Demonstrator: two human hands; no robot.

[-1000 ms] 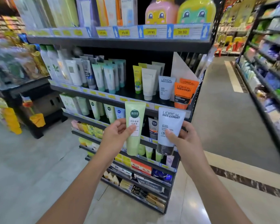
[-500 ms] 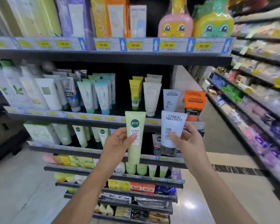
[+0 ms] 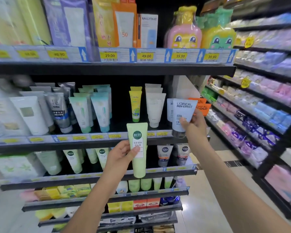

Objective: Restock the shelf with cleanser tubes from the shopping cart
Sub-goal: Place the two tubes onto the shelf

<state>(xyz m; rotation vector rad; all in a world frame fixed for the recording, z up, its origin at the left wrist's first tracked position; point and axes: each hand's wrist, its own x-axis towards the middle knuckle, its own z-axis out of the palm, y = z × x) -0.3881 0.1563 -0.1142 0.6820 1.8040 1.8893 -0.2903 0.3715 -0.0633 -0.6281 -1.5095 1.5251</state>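
Glossy pale-green tube (image 3: 138,148) in left hand (image 3: 120,158); flat blue tube (image 3: 183,115) in right hand (image 3: 196,126).

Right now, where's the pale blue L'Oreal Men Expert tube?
In the head view, right of centre: the right hand holds the L'Oreal tube at the shelf's right end, before a matching tube, left of the orange L'Oreal tubes.

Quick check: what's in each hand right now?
Left hand: grip closed on the light green cleanser tube.
Right hand: grip closed on the pale blue L'Oreal Men Expert tube, up at the shelf.
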